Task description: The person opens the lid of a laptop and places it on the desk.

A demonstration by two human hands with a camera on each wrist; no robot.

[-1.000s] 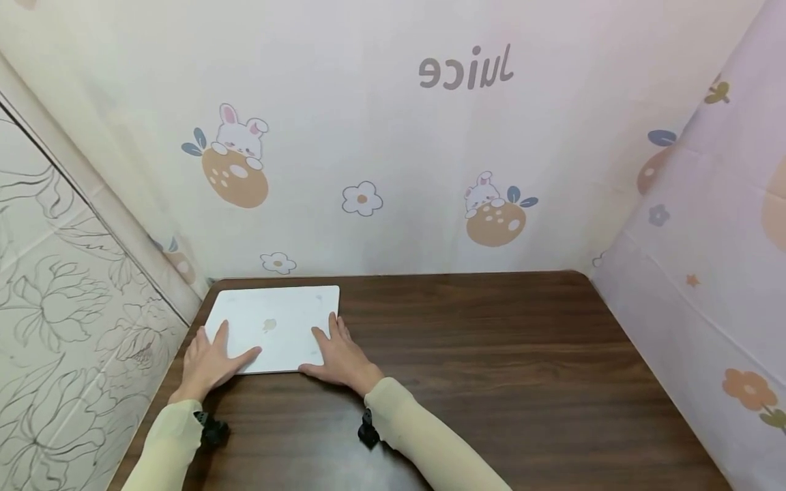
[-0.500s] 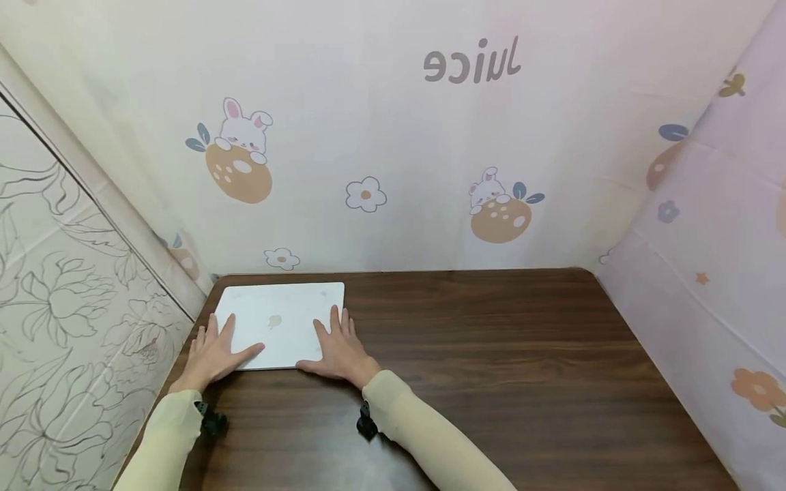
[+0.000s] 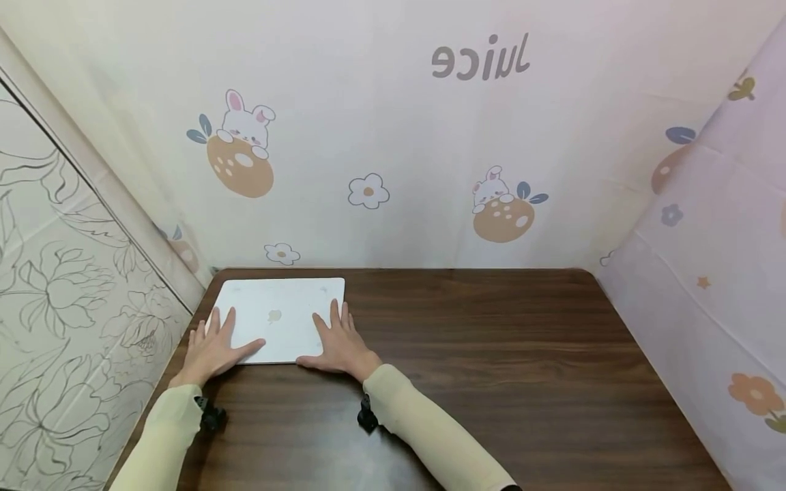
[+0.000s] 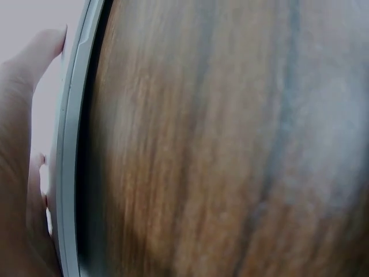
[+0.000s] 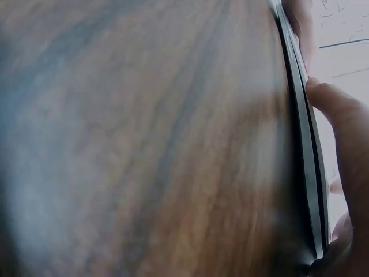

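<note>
A closed silver laptop (image 3: 279,337) with an apple logo lies flat at the table's back left in the head view. My left hand (image 3: 211,351) rests on its front left corner, fingers spread and thumb pointing inward across the lid. At the front right corner is my right hand (image 3: 338,344), its index finger on the lid, other fingers along the right side and thumb by the front edge. In the right wrist view, that thumb (image 5: 334,104) touches the laptop's edge, where a dark seam runs between lid and base. The left wrist view shows the front edge (image 4: 69,144) close up.
The dark wood table (image 3: 491,368) extends to the right of the laptop. A printed curtain (image 3: 393,123) hangs along the back edge, with more printed cloth at both sides. A small black device (image 3: 211,416) is strapped at each wrist.
The head view has shifted slightly. My left hand's fingers have spread a little farther over the lid, while my right hand stays at the same corner. The laptop remains closed.
</note>
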